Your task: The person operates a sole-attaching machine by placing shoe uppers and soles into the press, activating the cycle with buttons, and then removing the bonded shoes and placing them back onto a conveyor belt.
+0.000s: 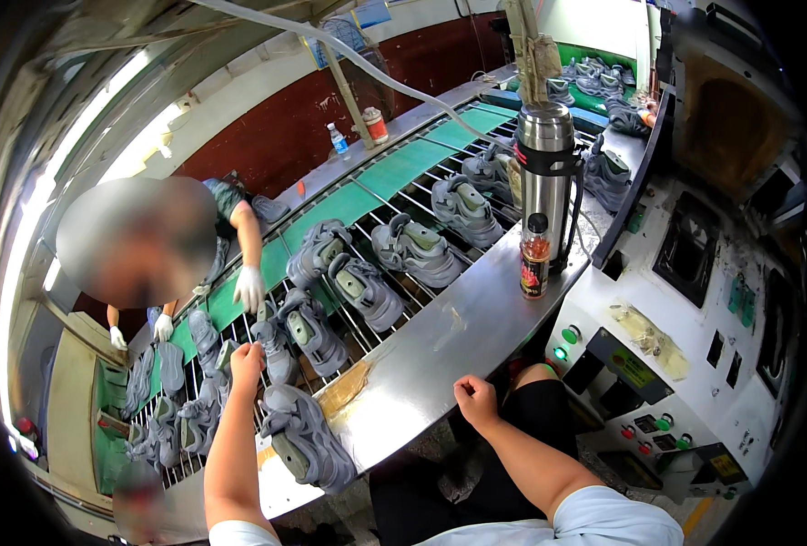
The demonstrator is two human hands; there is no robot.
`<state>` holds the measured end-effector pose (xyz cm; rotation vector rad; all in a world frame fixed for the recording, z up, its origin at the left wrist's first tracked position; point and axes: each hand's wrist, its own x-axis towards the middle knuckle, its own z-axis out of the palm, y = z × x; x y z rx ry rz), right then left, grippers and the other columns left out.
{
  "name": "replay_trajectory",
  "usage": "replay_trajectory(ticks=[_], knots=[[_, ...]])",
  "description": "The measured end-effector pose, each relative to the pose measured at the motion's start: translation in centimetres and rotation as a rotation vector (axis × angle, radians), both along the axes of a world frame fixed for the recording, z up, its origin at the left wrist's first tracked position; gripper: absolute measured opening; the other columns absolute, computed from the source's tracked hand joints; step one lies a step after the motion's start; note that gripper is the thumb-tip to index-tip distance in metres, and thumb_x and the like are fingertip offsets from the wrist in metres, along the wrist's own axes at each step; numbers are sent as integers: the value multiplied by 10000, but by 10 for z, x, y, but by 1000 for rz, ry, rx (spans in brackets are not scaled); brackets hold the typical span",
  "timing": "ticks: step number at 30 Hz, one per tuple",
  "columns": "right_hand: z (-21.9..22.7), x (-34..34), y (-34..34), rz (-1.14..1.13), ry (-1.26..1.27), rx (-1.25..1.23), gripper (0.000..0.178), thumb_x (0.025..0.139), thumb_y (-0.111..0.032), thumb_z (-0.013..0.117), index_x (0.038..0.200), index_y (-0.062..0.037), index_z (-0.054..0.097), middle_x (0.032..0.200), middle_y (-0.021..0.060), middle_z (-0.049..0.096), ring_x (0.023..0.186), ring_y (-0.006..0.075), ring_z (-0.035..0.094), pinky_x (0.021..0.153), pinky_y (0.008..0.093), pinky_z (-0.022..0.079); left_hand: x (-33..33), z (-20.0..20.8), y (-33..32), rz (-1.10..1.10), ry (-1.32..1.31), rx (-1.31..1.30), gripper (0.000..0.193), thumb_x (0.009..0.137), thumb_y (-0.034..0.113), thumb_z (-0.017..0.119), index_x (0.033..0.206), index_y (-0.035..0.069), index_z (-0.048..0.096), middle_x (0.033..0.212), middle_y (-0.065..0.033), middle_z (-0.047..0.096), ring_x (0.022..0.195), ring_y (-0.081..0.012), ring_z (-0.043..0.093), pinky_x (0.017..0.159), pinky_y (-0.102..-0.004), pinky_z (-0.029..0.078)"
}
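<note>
My left hand is closed, raised over the roller conveyor beside a grey sneaker with a pale green lining; what its fingers hold, if anything, is hidden. Closer to me, a pair of grey sneakers stands on the metal ledge, left of centre. My right hand is curled into a fist at the ledge's front edge, above my lap, with nothing visible in it. Several more grey sneakers stand on the conveyor's bars beyond my hands.
Across the conveyor, a person's white-gloved hand reaches close to the shoes near my left hand. A steel thermos and a small dark-capped bottle stand on the ledge. At right is a white machine with coloured buttons. A green belt runs behind.
</note>
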<state>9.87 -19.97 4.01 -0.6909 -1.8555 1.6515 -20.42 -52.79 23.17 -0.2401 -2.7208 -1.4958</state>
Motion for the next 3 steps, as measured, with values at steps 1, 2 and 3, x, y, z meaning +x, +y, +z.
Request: replay_trajectory(ticks=[1, 2, 3], knots=[[5, -8, 4, -4, -1, -25, 105, 769, -140, 643, 788, -37, 653, 670, 108, 646, 615, 214, 636, 583, 313, 485, -12, 2, 19, -29, -9, -81, 308, 888, 241, 587, 676, 18, 574, 523, -22, 511, 428, -110, 466, 424, -263, 346], [15, -16, 7, -10, 1, -51, 105, 766, -135, 647, 799, -36, 657, 672, 108, 649, 618, 207, 637, 586, 313, 485, -23, 4, 38, -59, -14, -163, 305, 881, 245, 599, 689, 8, 587, 533, -30, 528, 436, -117, 481, 435, -266, 360], [28, -24, 12, -18, 4, -76, 107, 764, -131, 652, 810, -34, 662, 674, 107, 651, 621, 201, 639, 589, 313, 485, -33, 2, 48, -71, -12, -169, 305, 881, 245, 599, 689, 8, 587, 533, -30, 528, 436, -117, 481, 435, -266, 360]])
